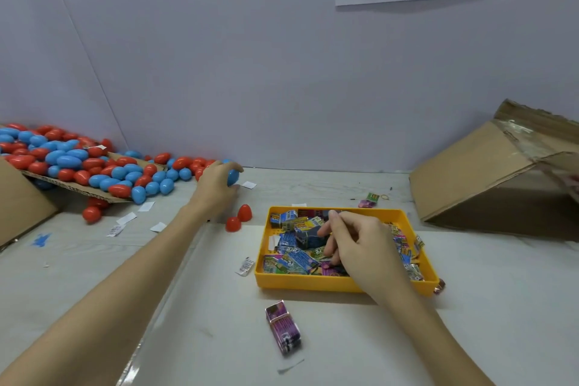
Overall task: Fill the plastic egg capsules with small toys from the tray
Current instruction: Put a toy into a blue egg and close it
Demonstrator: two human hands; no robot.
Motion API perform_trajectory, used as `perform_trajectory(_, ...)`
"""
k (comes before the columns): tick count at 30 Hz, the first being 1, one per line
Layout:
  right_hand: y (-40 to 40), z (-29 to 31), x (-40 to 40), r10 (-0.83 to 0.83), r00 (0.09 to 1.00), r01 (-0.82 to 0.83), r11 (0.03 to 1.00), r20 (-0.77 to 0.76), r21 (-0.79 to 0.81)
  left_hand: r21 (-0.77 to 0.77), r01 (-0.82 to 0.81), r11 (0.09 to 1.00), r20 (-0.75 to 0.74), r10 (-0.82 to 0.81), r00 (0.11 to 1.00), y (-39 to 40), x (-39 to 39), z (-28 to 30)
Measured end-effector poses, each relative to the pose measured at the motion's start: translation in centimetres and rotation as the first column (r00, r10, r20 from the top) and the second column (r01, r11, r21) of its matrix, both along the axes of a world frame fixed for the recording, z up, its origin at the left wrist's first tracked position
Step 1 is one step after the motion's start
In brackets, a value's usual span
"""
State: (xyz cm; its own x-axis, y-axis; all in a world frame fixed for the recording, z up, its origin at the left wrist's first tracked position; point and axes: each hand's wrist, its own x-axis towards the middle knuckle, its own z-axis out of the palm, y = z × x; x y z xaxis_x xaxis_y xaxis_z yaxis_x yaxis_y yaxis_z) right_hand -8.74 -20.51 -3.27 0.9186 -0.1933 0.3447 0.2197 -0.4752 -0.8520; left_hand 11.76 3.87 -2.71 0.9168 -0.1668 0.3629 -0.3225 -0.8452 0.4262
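Note:
My left hand (216,182) reaches to the back of the table and grips a blue egg capsule (233,176) at the edge of the egg pile. My right hand (354,244) is inside the yellow tray (313,282), fingers curled and pinching a dark small toy packet (308,236) among several printed toy packets. Two red capsule halves (238,218) stand on the table between my hands. A purple toy packet (283,327) lies on the table in front of the tray.
A heap of red and blue egg capsules (78,163) spills over a cardboard flap at the back left. A tipped cardboard box (488,178) stands at the right. Paper slips (128,218) litter the table left of the tray; a small wrapper (246,266) lies beside it.

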Motion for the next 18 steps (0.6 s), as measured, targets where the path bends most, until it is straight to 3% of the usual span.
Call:
perform_trajectory(5,0.1,0.4,-0.3,-0.008,1.0,0.009,1.0,-0.004,0.023,-0.419,0.155,0.895,0.021,-0.161,0.987,-2.7,-9.7,2.6)
perform_trajectory(8,0.4,0.5,-0.6,-0.021,0.999,0.023,0.999,0.037,-0.034,-0.535,0.259,0.804,0.056,-0.272,0.961,-5.0,-15.7,1.8)
perform_trajectory(13,1.2,0.7,-1.5,0.037,0.984,-0.008,0.987,0.175,-0.161,-0.471,0.443,0.763,0.191,-0.403,0.895,-7.0,-18.7,0.4)
perform_trajectory(18,1.9,1.0,-1.9,0.078,0.965,-0.026,0.979,0.252,-0.202,-0.394,0.509,0.765,0.289,-0.422,0.859,-6.2,-18.2,0.3)
